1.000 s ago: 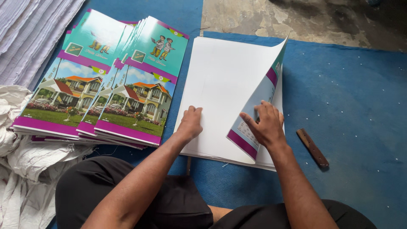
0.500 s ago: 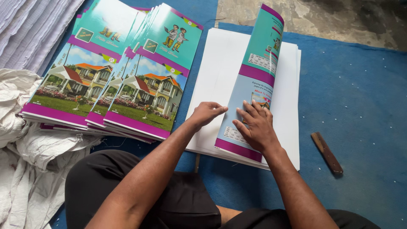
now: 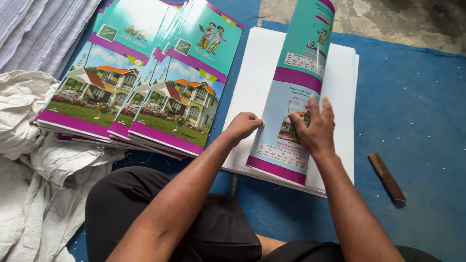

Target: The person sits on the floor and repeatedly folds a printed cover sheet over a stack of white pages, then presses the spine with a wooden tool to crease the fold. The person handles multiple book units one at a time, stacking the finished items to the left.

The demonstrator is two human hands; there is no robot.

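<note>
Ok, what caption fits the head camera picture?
Two hands fold a printed cover over white sheets.

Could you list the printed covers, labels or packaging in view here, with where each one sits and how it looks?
Folded cover sheet: on the white sheet stack, under the right hand and beside the left hand; teal, pale blue, purple bands.
Finished cover pile: fanned at left; teal tops, house pictures, purple strips.
White woven sacking: crumpled, far left; no print visible.

One head-worn camera looks steeply down from close above. It faces the blue mat (image 3: pixel 412 97) on the floor, past the person's forearms and lap.
</note>
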